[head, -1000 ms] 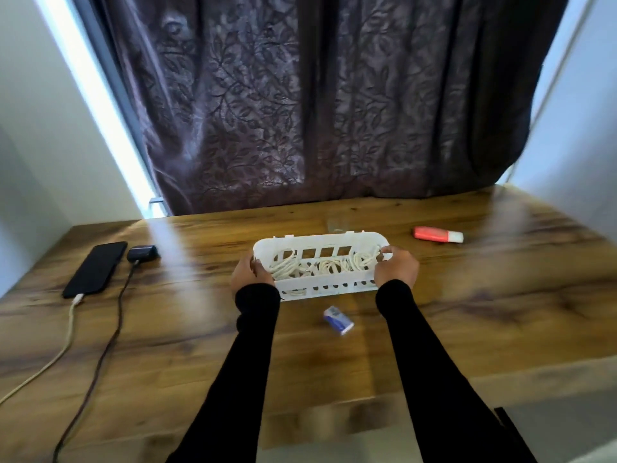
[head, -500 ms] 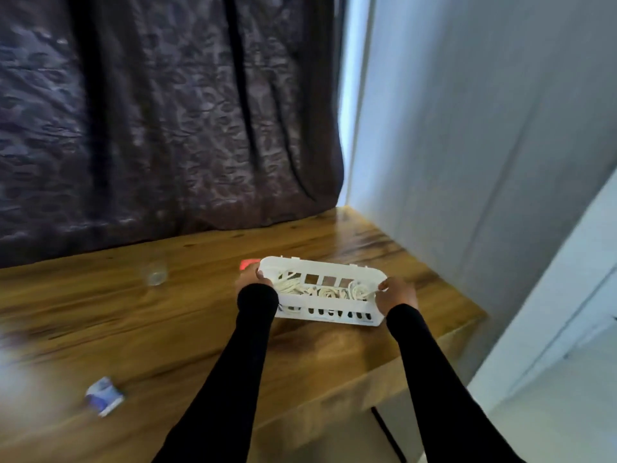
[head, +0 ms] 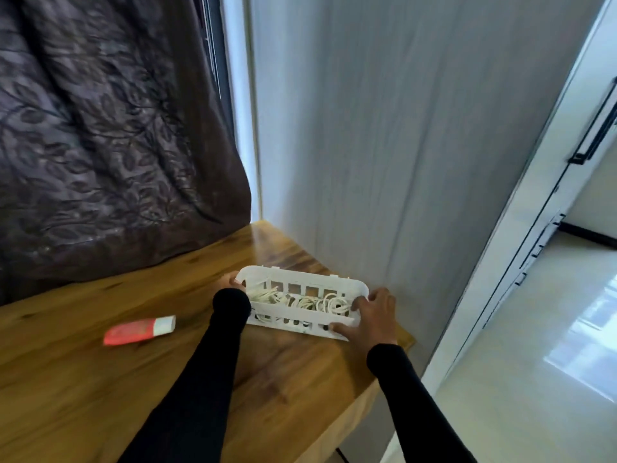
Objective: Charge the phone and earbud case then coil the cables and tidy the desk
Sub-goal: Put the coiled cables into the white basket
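moved: basket (head: 302, 304) now sits near the right end of the desk (head: 83, 362), close to the wall; a second ago I had it mid-desk. Phone, earbud case and the small blue-white item are out of view now.
basket: white plastic, slotted sides, long side facing me, resting on the desk top near the far right corner.
contents: coiled white cables (head: 300, 300) piled loosely inside; cannot tell how many.
left hand: my left hand (head: 229, 281) is at the basket's left end, mostly hidden behind my black sleeve; fingers touch the rim, grip cannot be judged.
right hand: my right hand (head: 374, 314) is at the basket's right end, fingers spread and fairly straight against the end wall and rim, thumb along the near bottom edge. Pressing, not wrapped round.
desk: wood-grain top, glossy; red-pink marker with white cap (head: 139, 330) lies on its side to the left of the basket, well apart.
room: dark leaf-pattern curtain (head: 110, 135) behind the desk, grey wall (head: 400, 145) on the right touching the desk end, a strip of daylight between curtain and wall, pale glossy floor (head: 534, 379) and a door frame at far right.
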